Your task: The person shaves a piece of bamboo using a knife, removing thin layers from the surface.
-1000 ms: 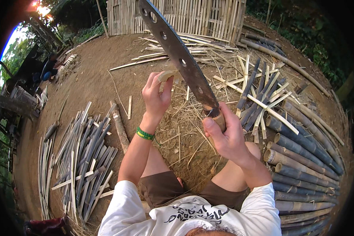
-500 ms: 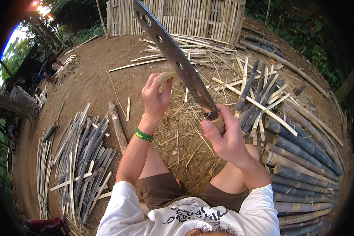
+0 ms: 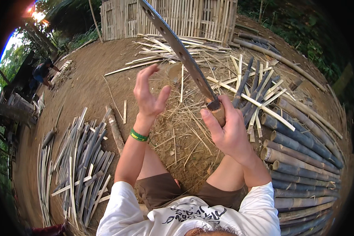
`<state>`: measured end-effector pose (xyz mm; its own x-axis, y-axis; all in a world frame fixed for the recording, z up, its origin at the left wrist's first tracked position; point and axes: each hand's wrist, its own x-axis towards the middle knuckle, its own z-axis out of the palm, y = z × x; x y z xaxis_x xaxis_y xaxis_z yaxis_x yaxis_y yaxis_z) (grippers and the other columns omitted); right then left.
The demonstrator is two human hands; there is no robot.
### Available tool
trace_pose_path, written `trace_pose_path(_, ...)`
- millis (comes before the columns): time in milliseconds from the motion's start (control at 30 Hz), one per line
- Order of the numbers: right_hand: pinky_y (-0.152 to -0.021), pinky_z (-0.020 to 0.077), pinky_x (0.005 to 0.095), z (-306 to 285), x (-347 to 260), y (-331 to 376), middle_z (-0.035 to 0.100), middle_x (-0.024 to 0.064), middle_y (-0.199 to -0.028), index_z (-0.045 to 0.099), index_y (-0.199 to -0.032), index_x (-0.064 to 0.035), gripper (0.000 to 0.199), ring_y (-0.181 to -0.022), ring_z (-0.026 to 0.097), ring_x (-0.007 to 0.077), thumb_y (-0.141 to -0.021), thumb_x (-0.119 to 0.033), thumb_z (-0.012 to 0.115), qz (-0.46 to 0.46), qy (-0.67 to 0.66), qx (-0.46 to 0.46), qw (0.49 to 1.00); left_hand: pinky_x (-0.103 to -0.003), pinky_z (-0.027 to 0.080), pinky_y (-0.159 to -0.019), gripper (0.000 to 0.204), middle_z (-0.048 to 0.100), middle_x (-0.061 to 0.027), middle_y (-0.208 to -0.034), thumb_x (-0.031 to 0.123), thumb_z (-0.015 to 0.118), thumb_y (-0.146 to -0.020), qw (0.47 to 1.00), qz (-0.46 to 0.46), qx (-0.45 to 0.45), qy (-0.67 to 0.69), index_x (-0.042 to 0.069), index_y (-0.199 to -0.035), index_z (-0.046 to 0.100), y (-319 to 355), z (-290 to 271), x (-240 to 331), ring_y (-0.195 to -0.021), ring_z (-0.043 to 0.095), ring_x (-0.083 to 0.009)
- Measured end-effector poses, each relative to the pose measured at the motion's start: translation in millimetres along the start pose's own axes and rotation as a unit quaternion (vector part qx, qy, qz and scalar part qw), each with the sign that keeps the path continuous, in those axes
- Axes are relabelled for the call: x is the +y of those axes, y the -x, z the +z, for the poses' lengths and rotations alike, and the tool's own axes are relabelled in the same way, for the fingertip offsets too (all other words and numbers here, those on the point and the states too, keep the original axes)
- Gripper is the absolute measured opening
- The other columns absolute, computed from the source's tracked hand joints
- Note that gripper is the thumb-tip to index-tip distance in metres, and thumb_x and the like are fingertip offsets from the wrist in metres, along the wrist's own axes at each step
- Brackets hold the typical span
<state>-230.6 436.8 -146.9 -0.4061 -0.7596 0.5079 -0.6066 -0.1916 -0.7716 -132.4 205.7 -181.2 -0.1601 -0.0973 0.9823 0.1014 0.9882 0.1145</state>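
My right hand (image 3: 229, 128) grips the wooden handle of a machete (image 3: 181, 53). Its long dark blade has round holes along it and points up and away to the left. Opposite it, my left hand (image 3: 148, 94) is raised with thumb and fingers spread, holding nothing. Just beyond those fingers is a blurred, pale rounded piece (image 3: 174, 73); whether it is in the air or on the ground I cannot tell. Beneath both hands, thin bamboo shavings (image 3: 185, 129) litter the brown dirt between my knees.
Split bamboo strips (image 3: 80, 165) are heaped at left. Whole bamboo poles (image 3: 303, 177) lie stacked at right, below crossed dark and pale strips (image 3: 259, 92). More pale strips (image 3: 161, 51) lie before a slatted bamboo wall (image 3: 165, 19). Another person (image 3: 43, 72) bends at far left.
My left hand has let go of the pale curved piece and its fingers have opened. The machete has turned, showing its flat side more narrowly. The far person has shifted posture.
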Motion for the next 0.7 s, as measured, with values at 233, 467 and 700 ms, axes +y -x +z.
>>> trace_pose_path(233, -0.049, 0.0439, 0.0368, -17, -7, -3, 0.060, 0.0137, -0.059, 0.053, -0.102, 0.0033, 0.031, -0.052, 0.063, 0.0282, -0.094, -0.023, 0.067, 0.020, 0.025, -0.033, 0.999, -0.043, 0.044, -0.102, 0.053, 0.060, -0.0200, -0.125, 0.038, 0.033, -0.105, 0.983, 0.175, 0.056, -0.030, -0.006, -0.127, 0.053, -141, -41, 53, -0.114, 0.059, -0.0303)
trace_pose_path(467, -0.049, 0.0430, 0.0391, -17, -7, -10, 0.058, 0.0141, -0.057, 0.054, -0.096, 0.0028, 0.030, -0.052, 0.063, 0.0306, -0.094, -0.025, 0.066, 0.061, 0.039, -0.069, 0.995, -0.054, 0.006, -0.121, 0.064, 0.035, -0.0151, -0.156, 0.050, 0.039, -0.100, 0.915, 0.184, -0.230, -0.276, 0.014, -0.153, 0.035, -188, 11, 53, -0.149, 0.021, -0.0357)
trace_pose_path(700, -0.053, 0.0462, 0.0440, 3, 16, -2, 0.061, 0.0180, -0.060, 0.053, -0.096, 0.0040, 0.035, -0.058, 0.065, 0.0379, -0.095, -0.029, 0.064, 0.057, 0.046, -0.110, 0.991, -0.045, 0.033, -0.102, 0.059, 0.050, -0.0188, -0.134, 0.049, 0.038, -0.101, 0.939, 0.219, -0.167, -0.204, 0.001, -0.133, 0.050, -149, -5, 20, -0.124, 0.045, -0.0324)
